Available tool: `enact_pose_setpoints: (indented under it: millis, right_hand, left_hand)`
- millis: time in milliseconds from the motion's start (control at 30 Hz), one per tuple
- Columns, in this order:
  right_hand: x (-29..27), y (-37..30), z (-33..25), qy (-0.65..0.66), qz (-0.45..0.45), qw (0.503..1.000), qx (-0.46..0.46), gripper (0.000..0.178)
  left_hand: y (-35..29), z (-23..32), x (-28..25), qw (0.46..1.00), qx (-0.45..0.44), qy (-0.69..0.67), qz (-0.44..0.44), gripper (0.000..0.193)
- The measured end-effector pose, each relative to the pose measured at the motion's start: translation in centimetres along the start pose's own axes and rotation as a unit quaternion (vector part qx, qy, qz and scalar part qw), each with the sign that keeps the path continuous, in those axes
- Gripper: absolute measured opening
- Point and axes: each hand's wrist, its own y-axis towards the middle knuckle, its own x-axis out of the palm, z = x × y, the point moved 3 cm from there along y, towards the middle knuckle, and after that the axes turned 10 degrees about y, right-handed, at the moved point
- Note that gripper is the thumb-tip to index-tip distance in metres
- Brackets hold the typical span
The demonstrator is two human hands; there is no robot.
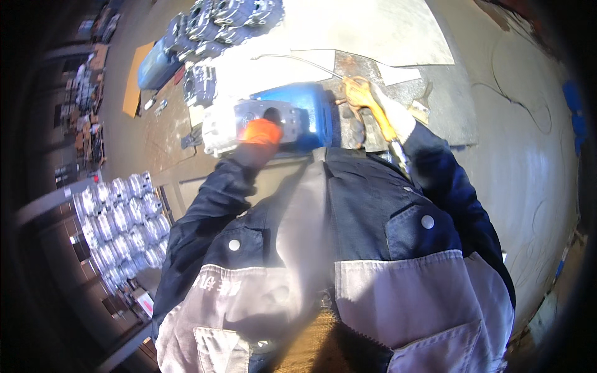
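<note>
My left hand [262, 130], in an orange glove, is closed on a silvery metal casting [233, 119], beside a dark round spot on its face; the fingertips are hard to make out there. The casting lies against a blue plastic bin [318, 112]. In a white glove, my right hand [398, 115] is wrapped round a yellow air blow gun [364, 96]. The gun's long thin nozzle [295, 60] points up and left over the bench, and a metal hose fitting [398, 152] hangs at its lower end.
Dark-grey castings [217, 22] are piled at the far left of the bench, with a blue container [155, 65] beside them. Near the right hand lie a brush-like tool [423, 96] and a dark-handled tool [357, 127]. Rows of shiny castings [124, 224] stand at lower left.
</note>
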Motion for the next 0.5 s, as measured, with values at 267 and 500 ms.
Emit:
enact_pose_setpoints:
  millis: [267,500]
  right_hand:
    - [8.7,-1.6,-1.0,-0.363,-0.102,0.916,0.139,0.045]
    - [0.4,-9.5,-3.8,-0.156,-0.069,0.970,0.174,0.046]
  left_hand:
    - [2.4,6.1,-1.0,0.997,-0.072,0.001,0.016,0.023]
    - [1.9,5.9,-1.2,0.992,-0.058,0.056,-0.097,0.025]
